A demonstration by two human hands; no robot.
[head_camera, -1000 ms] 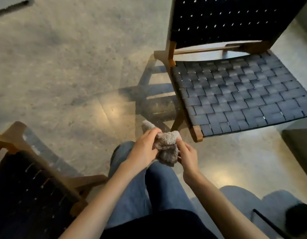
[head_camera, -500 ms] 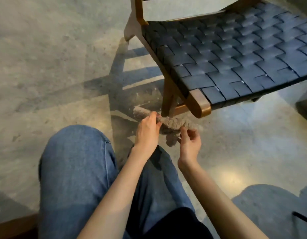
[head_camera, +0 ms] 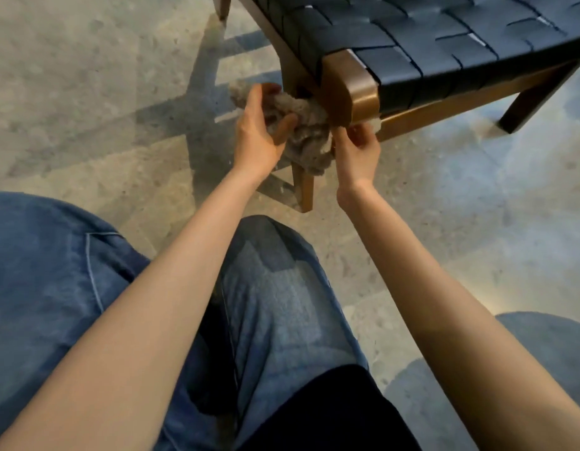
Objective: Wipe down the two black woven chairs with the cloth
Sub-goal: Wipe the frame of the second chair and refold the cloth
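Below the chair (head_camera: 412, 43) corner the cloth (head_camera: 306, 138) sits bunched: left hand (head_camera: 257, 131) fingers curled round one end, right hand (head_camera: 357, 154) seemingly pinching the other. So bunched, it could snag on the leg (head_camera: 304, 193) or drop.

A mottled grey stone floor (head_camera: 70, 92) fills the frame, crossed by faint seams. Dark barred shadows (head_camera: 171, 115) lie upper centre, and a pale glare (head_camera: 493, 297) sits at right.

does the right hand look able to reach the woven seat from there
Probably yes: the right hand pinches the cloth just under the chair's front corner, and the woven seat above lies bare.
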